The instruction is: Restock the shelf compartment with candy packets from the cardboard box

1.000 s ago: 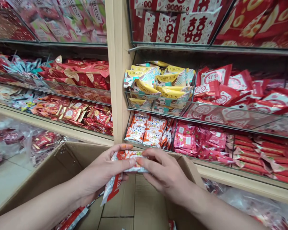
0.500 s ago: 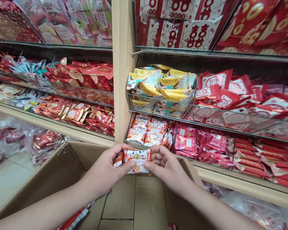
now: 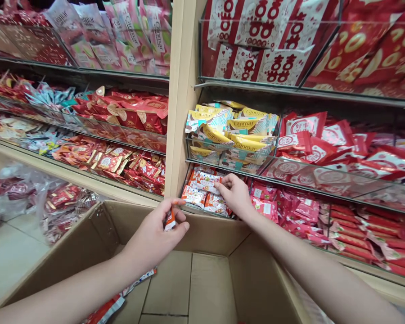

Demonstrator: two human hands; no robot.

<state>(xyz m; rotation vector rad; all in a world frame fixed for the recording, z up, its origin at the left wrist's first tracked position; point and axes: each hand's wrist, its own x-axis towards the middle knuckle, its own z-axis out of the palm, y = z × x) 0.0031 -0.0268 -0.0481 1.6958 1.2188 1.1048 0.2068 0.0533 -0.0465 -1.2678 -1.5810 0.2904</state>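
My right hand (image 3: 236,196): fingertips pinching the right end of a small white-and-orange plastic packet (image 3: 207,182)
That packet: on matching packets (image 3: 193,197) in the lower shelf bin
My left hand (image 3: 160,231): fingers curled around an orange-and-white wrapped piece (image 3: 170,221), thumb extended
Brown cardboard box (image 3: 205,230): beneath my left hand

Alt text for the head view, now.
Right hand sets an orange-and-white packet among matching ones in a lower shelf bin; left hand holds another over an open cardboard box. Yellow Ginmar packets fill the bin above.
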